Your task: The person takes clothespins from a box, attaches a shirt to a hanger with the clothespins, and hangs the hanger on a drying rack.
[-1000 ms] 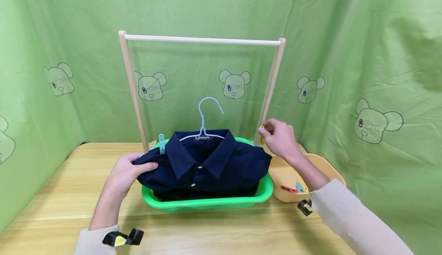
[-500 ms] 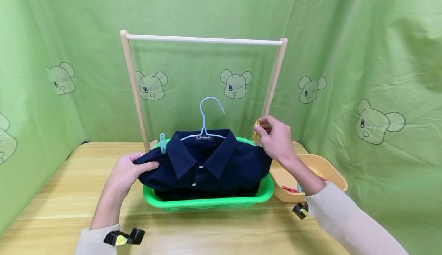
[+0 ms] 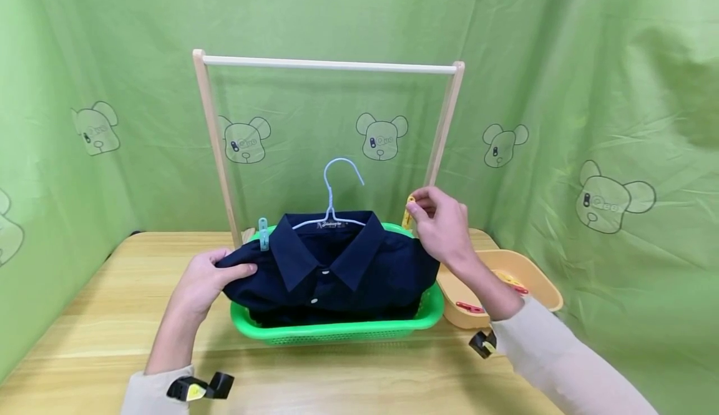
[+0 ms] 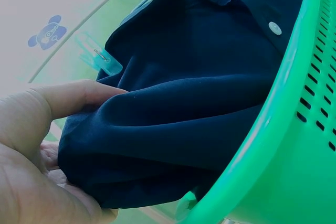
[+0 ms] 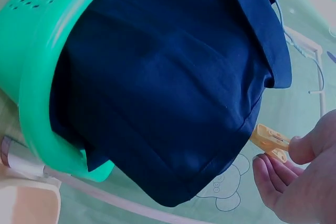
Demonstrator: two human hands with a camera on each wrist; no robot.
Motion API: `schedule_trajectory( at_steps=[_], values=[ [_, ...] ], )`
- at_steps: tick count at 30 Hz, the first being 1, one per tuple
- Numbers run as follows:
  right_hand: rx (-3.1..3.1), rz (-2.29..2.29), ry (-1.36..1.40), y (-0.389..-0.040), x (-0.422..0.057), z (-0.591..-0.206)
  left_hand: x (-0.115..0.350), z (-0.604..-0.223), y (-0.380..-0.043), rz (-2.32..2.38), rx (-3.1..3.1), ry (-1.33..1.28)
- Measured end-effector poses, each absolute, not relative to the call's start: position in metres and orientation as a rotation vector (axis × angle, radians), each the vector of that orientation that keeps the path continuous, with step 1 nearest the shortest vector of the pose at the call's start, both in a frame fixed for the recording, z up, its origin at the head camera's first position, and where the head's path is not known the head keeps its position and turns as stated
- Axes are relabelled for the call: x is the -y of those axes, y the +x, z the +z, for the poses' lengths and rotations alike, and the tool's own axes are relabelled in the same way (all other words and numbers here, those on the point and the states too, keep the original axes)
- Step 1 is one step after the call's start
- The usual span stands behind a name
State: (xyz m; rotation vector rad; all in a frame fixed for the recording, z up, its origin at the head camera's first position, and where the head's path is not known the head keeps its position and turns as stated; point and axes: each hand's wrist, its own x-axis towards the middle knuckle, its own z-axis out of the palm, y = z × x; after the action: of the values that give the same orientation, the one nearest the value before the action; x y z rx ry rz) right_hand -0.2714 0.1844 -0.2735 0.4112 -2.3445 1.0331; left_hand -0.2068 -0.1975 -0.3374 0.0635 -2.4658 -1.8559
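Though outside left view, yellow clothespin (image 5: 271,138)

The place looks like a makeshift booth: green sheeting (image 3: 337,12) printed with bear heads (image 3: 382,137) closes off the left, far and right sides around a wood-grain table (image 3: 67,340), where a tabletop clothes rack (image 3: 326,63) stands beyond a green plastic basket (image 3: 337,331). What kind of building surrounds it cannot be told.
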Motion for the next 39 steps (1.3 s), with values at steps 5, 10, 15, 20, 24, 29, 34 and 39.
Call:
schedule_trajectory(
  at_steps=[5, 10, 15, 20, 24, 29, 34, 39],
  values=[
    [2.320, 1.054, 0.406, -0.268, -0.180, -0.275, 0.199, -0.339, -0.207, -1.858, 2.472, 0.068],
    [2.310, 1.065, 0.402, -0.266, -0.176, -0.276, 0.198, -0.339, -0.207, -1.862, 2.473, 0.073],
    [2.303, 1.084, 0.412, -0.264, -0.173, -0.276, 0.197, -0.338, -0.207, -1.855, 2.470, 0.072],
    [2.302, 1.101, 0.413, -0.263, -0.170, -0.278, 0.197, -0.338, -0.207, -1.833, 2.481, 0.068],
    [2.294, 1.102, 0.417, -0.262, -0.169, -0.278, 0.197, -0.339, -0.208, -1.821, 2.492, 0.070],
    [2.298, 1.109, 0.423, -0.261, -0.167, -0.279, 0.197, -0.338, -0.208, -1.829, 2.485, 0.073],
    [2.305, 1.116, 0.413, -0.261, -0.166, -0.280, 0.196, -0.338, -0.207, -1.823, 2.491, 0.068],
    [2.300, 1.127, 0.409, -0.260, -0.164, -0.281, 0.197, -0.338, -0.207, -1.822, 2.488, 0.074]
  ],
)
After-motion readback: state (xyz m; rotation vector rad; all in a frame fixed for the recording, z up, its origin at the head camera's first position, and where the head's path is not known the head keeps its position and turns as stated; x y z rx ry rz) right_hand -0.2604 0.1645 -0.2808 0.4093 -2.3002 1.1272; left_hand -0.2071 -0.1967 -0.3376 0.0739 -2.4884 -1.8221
